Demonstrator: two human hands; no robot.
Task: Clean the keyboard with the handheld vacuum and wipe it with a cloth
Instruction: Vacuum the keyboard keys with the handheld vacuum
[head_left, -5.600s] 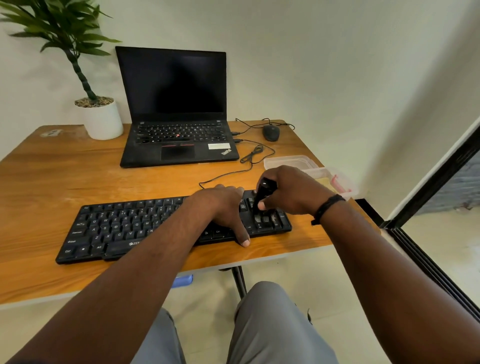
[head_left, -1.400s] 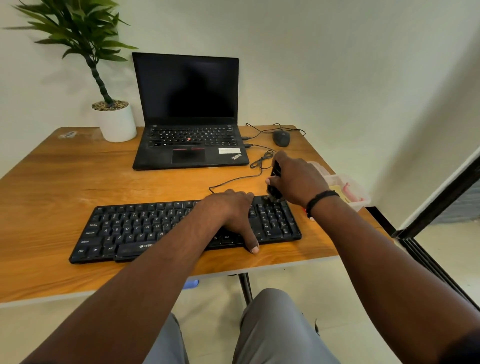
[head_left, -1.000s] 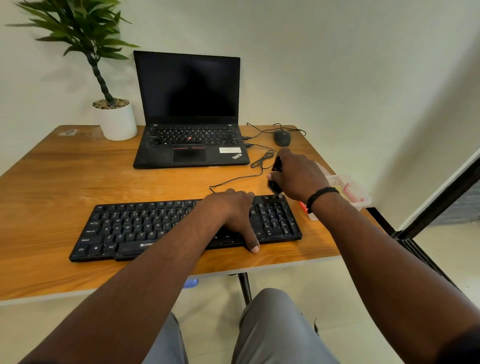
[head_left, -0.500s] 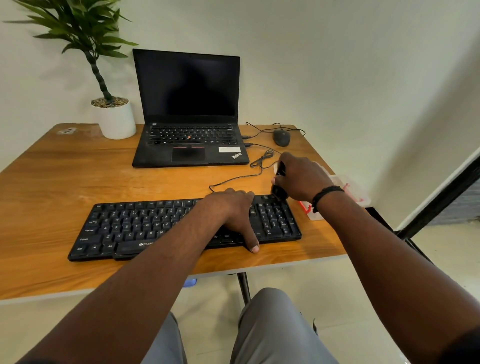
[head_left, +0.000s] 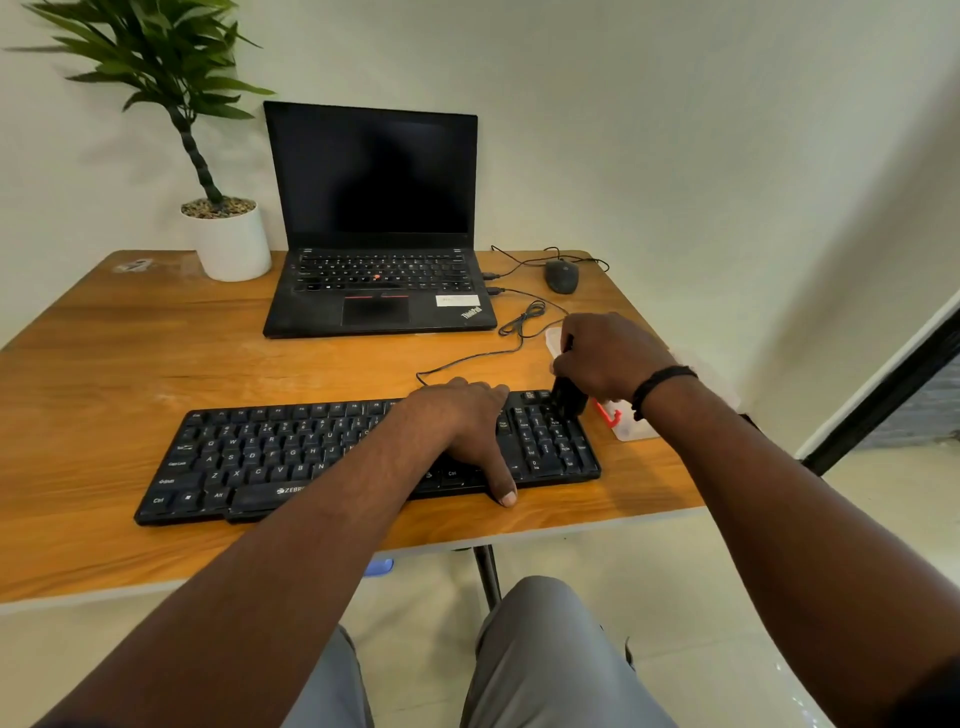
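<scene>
Keyboard (head_left: 291, 457), near the table's front edge, is pinned flat under the left hand (head_left: 467, 421); handheld vacuum (head_left: 569, 397), gripped in the right hand (head_left: 608, 358), is best drawn slowly along each numpad row.

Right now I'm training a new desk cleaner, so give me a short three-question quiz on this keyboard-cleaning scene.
1. True or false: the left hand rests on the black keyboard.
2. Which end of the keyboard is the handheld vacuum over? A) the number pad end B) the Ctrl and Shift end C) the middle
3. Fill in: the right hand grips the ____.

Key:
1. True; its fingers lie over the keys and the thumb reaches past the front edge.
2. A
3. Handheld vacuum, held nozzle-down at the keyboard's back right corner.
</scene>
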